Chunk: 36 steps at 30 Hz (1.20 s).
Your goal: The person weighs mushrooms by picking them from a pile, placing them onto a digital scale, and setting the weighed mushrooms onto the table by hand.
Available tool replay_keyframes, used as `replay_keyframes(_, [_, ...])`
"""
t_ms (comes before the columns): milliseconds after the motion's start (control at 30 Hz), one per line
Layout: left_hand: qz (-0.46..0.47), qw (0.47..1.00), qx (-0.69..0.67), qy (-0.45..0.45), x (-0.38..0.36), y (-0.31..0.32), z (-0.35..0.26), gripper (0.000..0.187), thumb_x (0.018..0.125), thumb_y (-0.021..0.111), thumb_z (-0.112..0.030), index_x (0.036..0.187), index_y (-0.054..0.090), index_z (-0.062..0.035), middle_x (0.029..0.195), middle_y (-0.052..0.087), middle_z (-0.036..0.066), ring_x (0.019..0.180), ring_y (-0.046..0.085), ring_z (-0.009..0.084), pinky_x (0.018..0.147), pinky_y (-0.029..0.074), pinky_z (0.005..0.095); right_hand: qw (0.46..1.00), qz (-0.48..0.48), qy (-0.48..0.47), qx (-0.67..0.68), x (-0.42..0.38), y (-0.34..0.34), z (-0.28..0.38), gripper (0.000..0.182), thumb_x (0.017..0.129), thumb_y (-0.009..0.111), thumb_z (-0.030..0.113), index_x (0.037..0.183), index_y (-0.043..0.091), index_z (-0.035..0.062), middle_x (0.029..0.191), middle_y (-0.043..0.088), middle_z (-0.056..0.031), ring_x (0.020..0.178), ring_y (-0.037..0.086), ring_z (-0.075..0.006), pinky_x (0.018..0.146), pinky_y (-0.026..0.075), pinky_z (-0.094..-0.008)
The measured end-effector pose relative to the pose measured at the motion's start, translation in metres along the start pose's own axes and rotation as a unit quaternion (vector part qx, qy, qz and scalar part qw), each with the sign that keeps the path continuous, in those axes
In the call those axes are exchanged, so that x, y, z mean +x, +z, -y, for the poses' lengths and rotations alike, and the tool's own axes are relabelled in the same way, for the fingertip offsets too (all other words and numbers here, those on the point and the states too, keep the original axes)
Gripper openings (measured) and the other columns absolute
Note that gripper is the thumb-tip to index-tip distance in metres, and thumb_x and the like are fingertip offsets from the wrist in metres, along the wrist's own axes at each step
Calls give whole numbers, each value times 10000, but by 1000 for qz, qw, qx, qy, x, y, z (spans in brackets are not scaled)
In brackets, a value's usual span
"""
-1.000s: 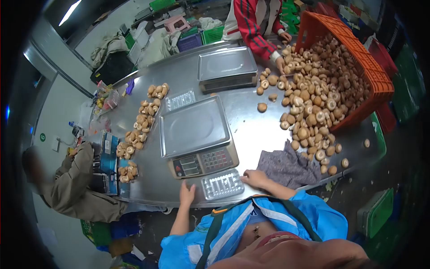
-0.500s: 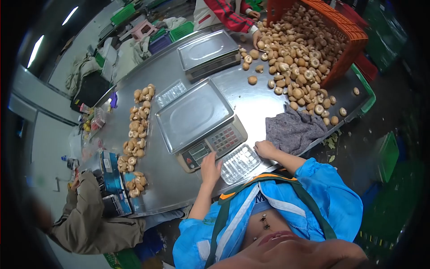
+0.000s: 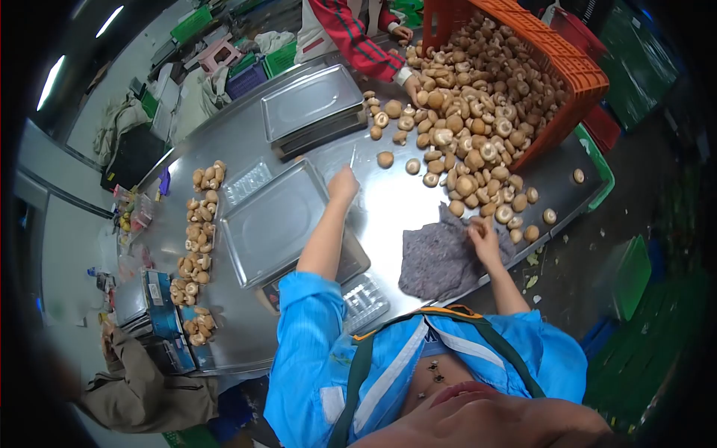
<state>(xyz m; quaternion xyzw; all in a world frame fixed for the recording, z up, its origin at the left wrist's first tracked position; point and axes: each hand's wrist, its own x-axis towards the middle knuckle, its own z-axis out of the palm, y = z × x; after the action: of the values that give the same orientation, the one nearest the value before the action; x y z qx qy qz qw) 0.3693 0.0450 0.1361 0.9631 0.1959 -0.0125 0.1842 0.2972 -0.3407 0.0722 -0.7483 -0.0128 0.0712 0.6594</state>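
My left hand (image 3: 343, 184) is closed around a thin pale stick-like thing (image 3: 353, 155) that pokes out beyond the fingers, above the steel table. That arm passes over a digital scale (image 3: 272, 216) with a flat metal pan, hiding much of its keypad. Over the right part of a grey cloth (image 3: 437, 261) is my right hand (image 3: 484, 240), its fingers bent and apart, close to loose mushrooms (image 3: 504, 214). A clear plastic tray (image 3: 364, 302) lies between the scale and my body, partly behind my left sleeve.
An orange crate (image 3: 564, 112) on its side spills a mushroom heap (image 3: 478, 112). A co-worker's hand (image 3: 412, 86) touches the heap. Behind stands a second scale (image 3: 314, 104). Another clear tray (image 3: 248, 181) and a mushroom row (image 3: 199, 235) lie left; a person (image 3: 153, 381) sits beyond.
My left hand has left the scale's front edge and reached forward, now with a thin thing in it. My right hand has gone from the tray to the cloth. The view has shifted.
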Motion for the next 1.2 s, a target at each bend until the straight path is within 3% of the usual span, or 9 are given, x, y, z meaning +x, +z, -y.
replay_keyframes(133, [-14,999,-49,2,62,74,-10,293,829,454,-97,1108,490,-18,929,629,223,802,633,350,676,505,431,996,28,73,45,0,-42,-14,297,860,538,56,1138,478,-27,918,604,-81,820,588,-128,747,464,-237])
replay_keyframes(233, [119,895,-429,0,62,106,-78,385,854,395,-54,1238,391,-32,932,624,179,656,639,255,468,530,350,993,28,100,60,15,-65,-14,295,869,535,63,1141,466,-27,893,609,-79,778,581,-119,715,467,-232])
replay_keyframes(367, [6,856,-496,-144,67,119,-96,416,854,382,-44,1269,360,-59,923,613,180,553,610,266,418,508,362,994,39,87,45,42,-97,-6,298,864,546,54,1142,470,-20,862,596,-52,768,558,-85,691,450,-209])
replay_keyframes(500, [-62,972,-224,-43,83,131,-50,382,854,411,-96,1221,415,8,839,633,217,712,630,331,654,492,426,997,10,78,-13,67,-124,20,270,856,553,56,1113,501,-8,882,599,-53,781,554,-84,704,448,-211])
replay_keyframes(633, [-24,982,-185,29,79,106,-80,388,861,420,-103,1240,414,-21,836,632,216,767,635,334,708,488,423,996,0,72,-48,82,-150,15,257,854,553,58,1098,511,-10,886,607,-58,777,558,-91,706,451,-220])
replay_keyframes(733, [24,823,-553,-128,93,147,-140,405,900,406,-127,1294,351,-55,1008,594,180,627,631,225,419,524,303,997,-3,69,-42,89,-155,1,253,857,554,66,1096,516,-7,888,612,-58,772,563,-97,707,455,-230])
replay_keyframes(833, [29,720,-683,-120,141,246,-180,438,949,370,-286,1307,326,-38,1168,516,152,976,559,243,836,483,371,995,5,90,-35,95,-146,1,258,856,559,70,1100,515,-3,889,612,-54,768,561,-91,685,454,-218])
replay_keyframes(933, [202,497,-832,-140,141,225,-214,553,942,303,-470,1310,338,-60,1261,446,114,1145,446,253,964,385,388,998,5,64,-19,98,-132,7,267,853,565,66,1107,515,1,887,611,-49,746,542,-71,631,444,-194])
replay_keyframes(1200, [145,412,-884,-166,80,182,-165,511,940,320,-448,1264,384,-57,1231,468,137,1134,476,291,975,395,451,996,20,83,-40,92,-132,24,279,848,566,68,1117,521,4,879,611,-51,725,548,-88,635,461,-230])
